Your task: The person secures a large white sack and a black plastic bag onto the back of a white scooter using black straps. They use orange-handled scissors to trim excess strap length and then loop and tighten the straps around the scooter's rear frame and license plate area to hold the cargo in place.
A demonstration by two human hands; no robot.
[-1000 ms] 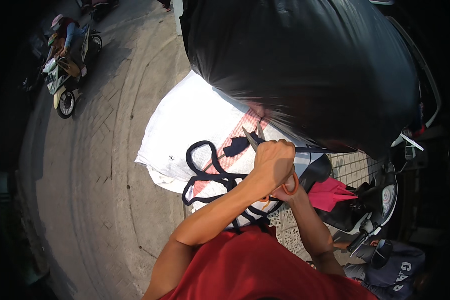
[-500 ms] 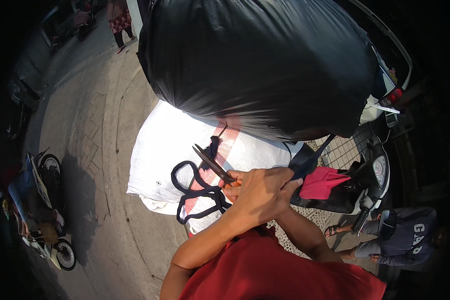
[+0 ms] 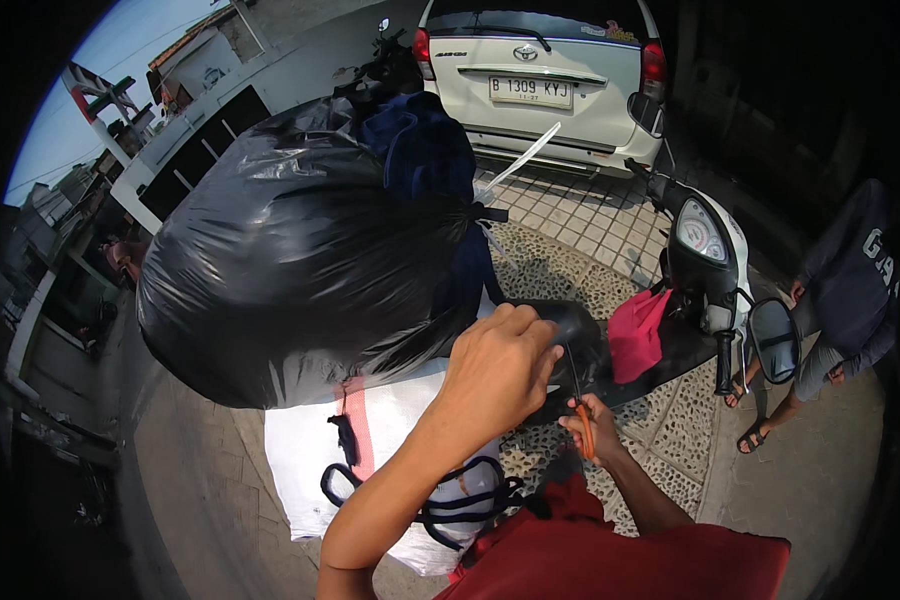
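The right hand (image 3: 604, 432) has its fingers wrapped round the orange-handled scissors (image 3: 584, 432), blades rising just beside the left hand (image 3: 500, 362); whether those curled fingers pinch anything, I cannot tell. A slip could nick that hand or tear the black bag (image 3: 315, 255) beyond.

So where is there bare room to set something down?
Gridded paving between the white car and the scooter; pebbled paving between the scooter and right forearm. Crowded: the white sack, under the black bag and dark cord.

The head view (a wide fisheye) looks down and forward over nearby hands (image 3: 499, 366).
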